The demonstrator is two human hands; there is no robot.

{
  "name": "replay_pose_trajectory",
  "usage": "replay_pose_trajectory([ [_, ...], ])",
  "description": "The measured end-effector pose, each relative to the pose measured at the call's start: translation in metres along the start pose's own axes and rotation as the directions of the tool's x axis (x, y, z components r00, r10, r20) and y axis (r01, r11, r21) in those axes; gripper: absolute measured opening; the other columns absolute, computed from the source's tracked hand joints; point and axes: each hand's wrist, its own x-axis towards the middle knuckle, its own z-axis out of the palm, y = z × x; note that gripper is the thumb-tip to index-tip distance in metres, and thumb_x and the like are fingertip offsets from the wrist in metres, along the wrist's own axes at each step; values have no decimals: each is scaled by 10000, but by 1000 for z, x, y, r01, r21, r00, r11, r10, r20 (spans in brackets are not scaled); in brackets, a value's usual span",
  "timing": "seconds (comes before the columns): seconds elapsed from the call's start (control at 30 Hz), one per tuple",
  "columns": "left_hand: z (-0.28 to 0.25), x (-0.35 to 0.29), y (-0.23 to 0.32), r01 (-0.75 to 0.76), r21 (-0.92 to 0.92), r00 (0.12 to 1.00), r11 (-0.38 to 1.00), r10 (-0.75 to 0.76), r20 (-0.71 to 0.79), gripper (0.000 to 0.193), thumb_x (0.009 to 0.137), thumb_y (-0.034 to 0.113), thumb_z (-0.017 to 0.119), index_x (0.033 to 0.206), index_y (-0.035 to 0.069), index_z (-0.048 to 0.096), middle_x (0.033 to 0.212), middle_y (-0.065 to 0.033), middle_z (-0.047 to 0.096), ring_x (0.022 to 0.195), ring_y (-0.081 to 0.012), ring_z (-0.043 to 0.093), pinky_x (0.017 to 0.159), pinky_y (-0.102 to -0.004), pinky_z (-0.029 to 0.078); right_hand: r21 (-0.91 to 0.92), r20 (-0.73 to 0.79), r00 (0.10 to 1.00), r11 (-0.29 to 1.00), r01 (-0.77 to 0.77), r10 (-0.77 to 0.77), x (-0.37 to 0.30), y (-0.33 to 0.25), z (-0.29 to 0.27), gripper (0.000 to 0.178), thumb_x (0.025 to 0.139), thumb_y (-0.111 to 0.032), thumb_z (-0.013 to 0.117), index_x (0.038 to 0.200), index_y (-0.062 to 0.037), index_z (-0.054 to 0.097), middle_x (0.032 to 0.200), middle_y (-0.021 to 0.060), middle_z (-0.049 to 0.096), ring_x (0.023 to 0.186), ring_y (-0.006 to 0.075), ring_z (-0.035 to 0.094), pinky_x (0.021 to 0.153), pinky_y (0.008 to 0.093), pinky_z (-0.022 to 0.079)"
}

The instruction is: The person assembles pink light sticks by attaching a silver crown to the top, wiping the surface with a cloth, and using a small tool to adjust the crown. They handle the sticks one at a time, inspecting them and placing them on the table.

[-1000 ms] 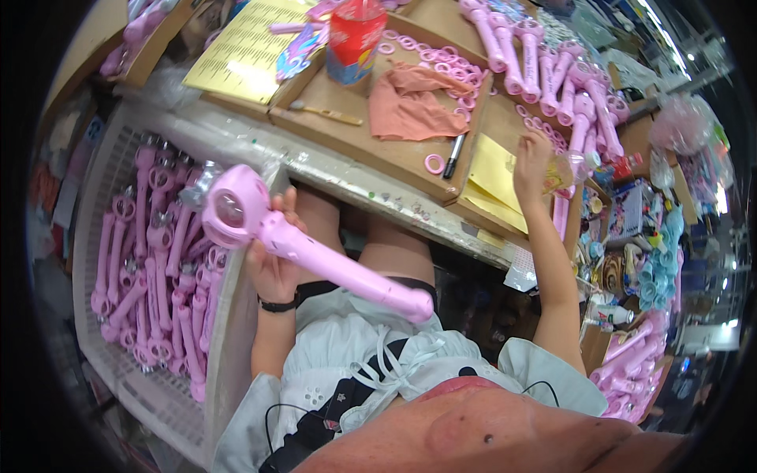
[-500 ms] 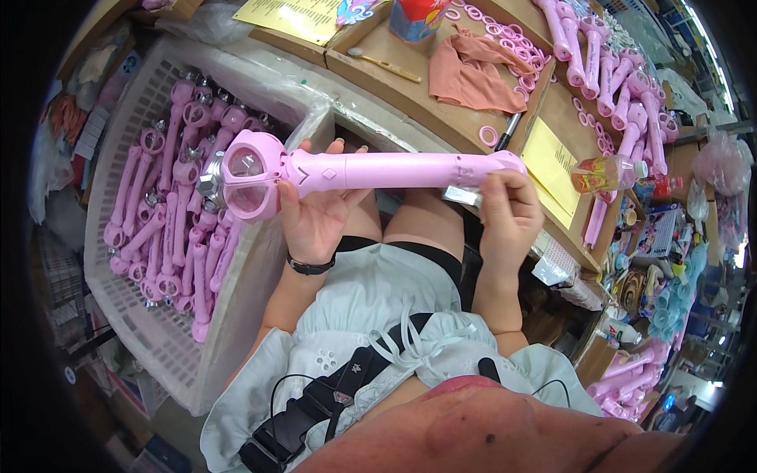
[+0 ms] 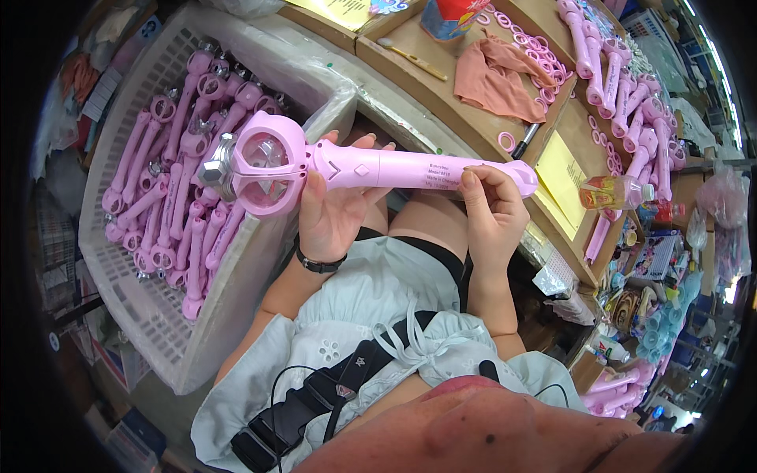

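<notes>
A pink toy wand [image 3: 394, 167] lies across both my hands, its round head [image 3: 268, 165] with clear windows and a silver faceted tip to the left. My left hand [image 3: 335, 205] is closed around the neck just below the head, thumb in front and fingers behind. Near the other end, my right hand [image 3: 497, 205] pinches thumb and fingers at the edge of a clear sticker [image 3: 443, 178] with dark print, which lies against the handle. How far the sticker wraps behind the handle is hidden.
To the left, a white plastic basket [image 3: 98, 236] holds many similar wands. Cardboard trays on the bench carry pink rings [image 3: 536, 59], a salmon cloth [image 3: 501, 79], a brush [image 3: 414, 59] and a black marker [image 3: 526, 140]. Yellow sheets [image 3: 561, 185], a drink bottle [image 3: 611, 192] and more wands stand right.
My right hand has shifted slightly left along the handle, and the sticker's print now shows flat against it. The wand tilts a little more, its right end lower. The view has shifted slightly.
</notes>
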Motion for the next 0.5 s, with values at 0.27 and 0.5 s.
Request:
replay_pose_trajectory([
  [0.27,2,1,2,23,30,999,999,-22,-44,561,903,436,513,1356,187,295,1340,-148,429,1273,-403,366,1040,-559,314,-8,13,1000,1000,-4,4,1,0,-1,134,862,-70,642,952,28,622,827,1,621,707,35,533,644,168,429],
  [0.5,4,3,3,24,34,999,999,-23,-42,549,914,427,492,1362,181,292,1340,-151,426,1273,-407,365,1043,-563,307,-1,7,1000,1000,7,-7,2,3,0,130,864,-63,638,952,31,620,835,14,628,719,46,551,657,177,445],
])
